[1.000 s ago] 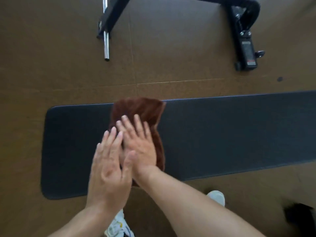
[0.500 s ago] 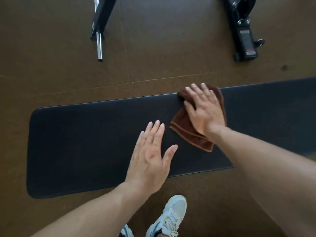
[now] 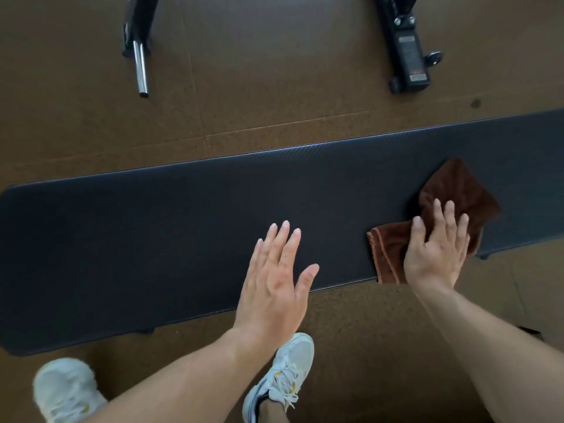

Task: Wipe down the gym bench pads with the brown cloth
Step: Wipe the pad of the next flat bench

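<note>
Now, all placed against the bench pad (image 3: 183, 239);
White shoes (image 3: 65, 389): on the brown floor (image 3: 274, 87) just below its near edge;
Left hand (image 3: 274, 288): flat over the pad's near middle; fingers straight and slightly spread, gripping nothing;
Brown cloth (image 3: 457, 190): rumpled on the pad's right part, one corner overhanging the near edge;
Right hand (image 3: 436, 254): palm down on the cloth; fingers spread, pressing it to the pad.

No readable text. Black machine base (image 3: 409, 53) at top right carries a grey label and a small red-and-white sticker; print on both too small and blurred to read.
</note>
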A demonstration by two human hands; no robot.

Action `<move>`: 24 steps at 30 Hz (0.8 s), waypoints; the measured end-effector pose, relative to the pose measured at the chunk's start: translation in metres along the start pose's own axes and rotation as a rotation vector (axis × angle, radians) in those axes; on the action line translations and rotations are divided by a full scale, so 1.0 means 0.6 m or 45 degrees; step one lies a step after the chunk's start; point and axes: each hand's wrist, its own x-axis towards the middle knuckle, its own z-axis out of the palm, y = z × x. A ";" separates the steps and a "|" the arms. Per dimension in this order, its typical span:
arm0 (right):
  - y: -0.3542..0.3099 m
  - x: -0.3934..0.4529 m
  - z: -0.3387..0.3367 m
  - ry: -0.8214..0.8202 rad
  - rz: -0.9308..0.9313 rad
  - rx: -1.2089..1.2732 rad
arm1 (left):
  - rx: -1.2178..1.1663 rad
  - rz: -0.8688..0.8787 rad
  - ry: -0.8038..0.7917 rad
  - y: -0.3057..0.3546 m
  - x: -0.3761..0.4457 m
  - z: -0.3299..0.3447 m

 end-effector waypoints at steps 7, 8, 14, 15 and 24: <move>-0.182 -0.176 0.114 0.090 0.191 0.074 | -0.182 0.110 0.165 -0.159 -0.092 -0.107; -0.226 -0.203 0.131 0.063 0.135 0.054 | -0.223 0.114 0.227 -0.192 -0.107 -0.134; -0.550 -0.415 0.282 -0.177 -0.518 -0.009 | -0.323 0.024 0.463 -0.400 -0.217 -0.296; -0.599 -0.459 0.310 -0.230 -0.655 -0.032 | -0.315 -0.008 0.469 -0.432 -0.236 -0.319; -0.550 -0.594 0.316 -0.442 -1.557 -0.248 | -0.287 -0.294 0.344 -0.569 -0.370 -0.428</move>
